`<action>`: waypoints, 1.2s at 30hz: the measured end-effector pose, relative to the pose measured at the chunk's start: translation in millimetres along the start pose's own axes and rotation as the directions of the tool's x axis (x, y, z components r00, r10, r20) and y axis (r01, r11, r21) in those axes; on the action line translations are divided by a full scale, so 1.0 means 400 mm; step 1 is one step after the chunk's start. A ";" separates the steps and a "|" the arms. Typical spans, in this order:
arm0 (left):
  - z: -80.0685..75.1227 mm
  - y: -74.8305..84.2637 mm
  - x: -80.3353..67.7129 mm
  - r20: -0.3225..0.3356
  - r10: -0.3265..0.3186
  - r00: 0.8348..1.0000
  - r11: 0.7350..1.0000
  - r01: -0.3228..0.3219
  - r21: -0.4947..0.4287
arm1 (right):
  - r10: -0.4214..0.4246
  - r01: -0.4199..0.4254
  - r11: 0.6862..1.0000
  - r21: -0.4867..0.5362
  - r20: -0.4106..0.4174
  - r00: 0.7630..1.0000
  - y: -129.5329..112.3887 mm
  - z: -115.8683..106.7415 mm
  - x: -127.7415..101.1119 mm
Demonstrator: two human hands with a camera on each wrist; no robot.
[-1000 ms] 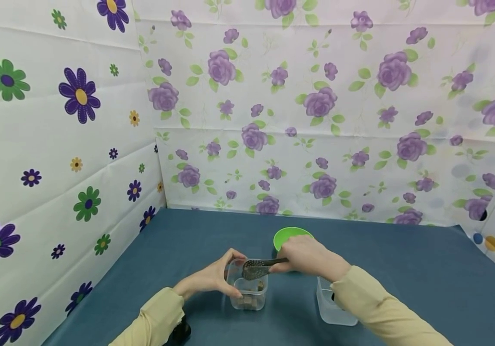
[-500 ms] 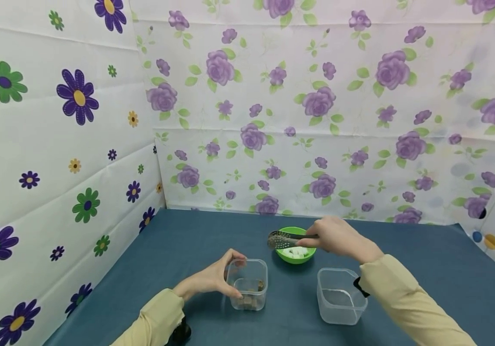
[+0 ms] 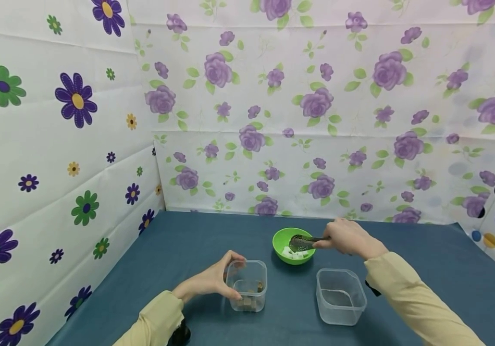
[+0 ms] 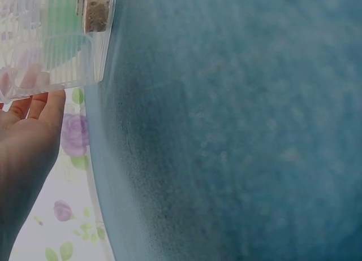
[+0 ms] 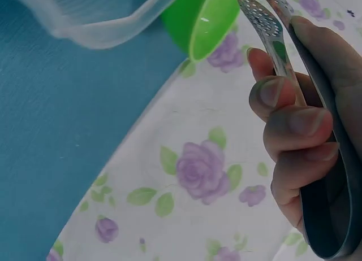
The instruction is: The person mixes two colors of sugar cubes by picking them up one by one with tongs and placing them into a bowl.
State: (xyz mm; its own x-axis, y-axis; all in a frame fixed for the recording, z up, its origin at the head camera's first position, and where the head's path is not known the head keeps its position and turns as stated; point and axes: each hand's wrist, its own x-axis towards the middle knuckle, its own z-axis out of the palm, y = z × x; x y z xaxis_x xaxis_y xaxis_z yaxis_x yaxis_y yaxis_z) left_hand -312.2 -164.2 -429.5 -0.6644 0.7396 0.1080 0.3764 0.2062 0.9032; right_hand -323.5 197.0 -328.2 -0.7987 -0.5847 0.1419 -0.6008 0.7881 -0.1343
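My left hand grips the left side of a clear plastic container, thumb in front and fingers behind. Inside it lie several small brown cubes. In my right hand is a pair of tongs with perforated heads, the fingers curled round its dark handle. The heads are over a green bowl of white pieces. Something brownish shows between the tongs' tips at the top edge of the right wrist view, mostly cut off.
A second clear container stands to the right, nearer than the bowl, below my right forearm. A blue cloth covers the table. Flowered sheets rise behind it and at the left.
My right hand has carried the tongs from above the left container, rightward and away, to over the green bowl. The left hand keeps its hold on the container.
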 end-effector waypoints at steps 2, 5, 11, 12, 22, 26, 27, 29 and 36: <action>0.000 -0.003 0.001 0.003 0.014 1.000 1.000 -0.014 0.011 | 0.025 -0.025 1.000 0.002 0.017 1.000 0.003 0.003 -0.001; -0.001 -0.004 0.004 0.000 0.015 1.000 1.000 -0.015 0.009 | 0.060 -0.061 0.998 0.004 0.049 0.997 0.007 0.007 0.000; 0.000 -0.002 0.007 -0.002 0.011 1.000 1.000 -0.011 -0.009 | 0.110 -0.109 0.994 -0.010 0.069 0.992 0.011 0.011 -0.001; 0.000 -0.002 0.007 -0.002 0.011 1.000 1.000 -0.011 -0.005 | 0.116 -0.116 0.993 -0.012 0.070 0.991 0.010 0.011 -0.001; -0.002 -0.005 0.010 0.001 0.012 1.000 1.000 -0.012 -0.015 | 0.049 -0.049 0.998 -0.039 0.008 0.999 -0.006 -0.006 -0.002; -0.003 -0.004 0.011 0.011 0.013 1.000 1.000 -0.012 -0.009 | -0.022 0.021 0.999 -0.041 -0.022 1.000 -0.029 -0.020 -0.002; -0.003 -0.004 0.011 0.011 0.010 1.000 1.000 -0.010 -0.007 | -0.041 0.039 0.998 -0.041 -0.027 0.999 -0.037 -0.025 -0.001; -0.003 -0.003 0.010 0.010 0.009 1.000 1.000 -0.009 -0.002 | -0.083 0.082 0.996 -0.031 -0.036 0.996 -0.057 -0.034 0.003; -0.002 -0.004 0.005 0.008 0.004 1.000 1.000 -0.004 -0.012 | -0.198 0.198 0.980 0.004 -0.025 0.980 -0.137 -0.045 0.023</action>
State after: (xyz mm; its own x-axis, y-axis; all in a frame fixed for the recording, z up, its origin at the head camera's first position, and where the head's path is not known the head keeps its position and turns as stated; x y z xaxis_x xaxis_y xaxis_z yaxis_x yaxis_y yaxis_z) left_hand -314.8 -163.6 -430.4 -0.6578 0.7454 0.1081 0.3709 0.1957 0.9078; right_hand -297.5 152.0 -302.0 -0.6632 -0.7239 0.1899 -0.7469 0.6562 -0.1074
